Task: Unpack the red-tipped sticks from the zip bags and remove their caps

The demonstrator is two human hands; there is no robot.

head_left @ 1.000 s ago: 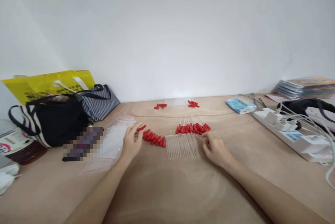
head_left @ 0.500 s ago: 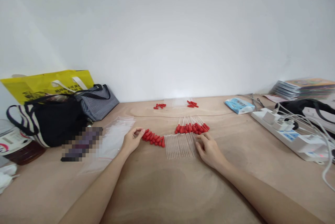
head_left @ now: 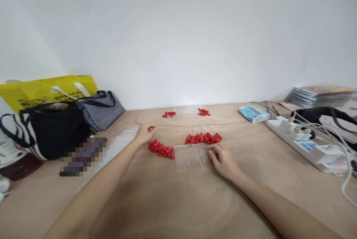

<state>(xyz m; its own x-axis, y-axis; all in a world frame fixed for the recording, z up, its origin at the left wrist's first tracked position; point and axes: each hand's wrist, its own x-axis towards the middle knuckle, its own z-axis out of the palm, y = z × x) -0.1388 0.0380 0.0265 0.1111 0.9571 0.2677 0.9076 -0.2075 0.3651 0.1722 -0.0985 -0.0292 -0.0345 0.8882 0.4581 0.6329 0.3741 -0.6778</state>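
My left hand [head_left: 145,134] hovers just beyond a curved row of loose red rubber bulbs [head_left: 161,149], apart from them. Its thumb and fingers are drawn together; anything between them is too small to make out. Right of those bulbs lie thin clear tubes [head_left: 192,158], side by side in a row. My right hand [head_left: 222,160] rests at the right end of this row, fingers curled, and its fingertips hide what they grip, if anything. Beyond the tubes, several droppers [head_left: 203,137] form a fan, red bulbs toward me and clear stems pointing away.
Small red bulb piles [head_left: 169,114] lie by a clear bag [head_left: 184,110] near the wall. Plastic bags [head_left: 119,142], a black bag [head_left: 58,131] and a striped bag [head_left: 102,110] stand left. A blue tissue pack [head_left: 253,114], power strip [head_left: 304,144] and booklets [head_left: 320,95] lie right.
My left hand has moved away from the row of loose red bulbs, upward toward the wall. My right hand stays beside the clear tubes. The view has shifted slightly.
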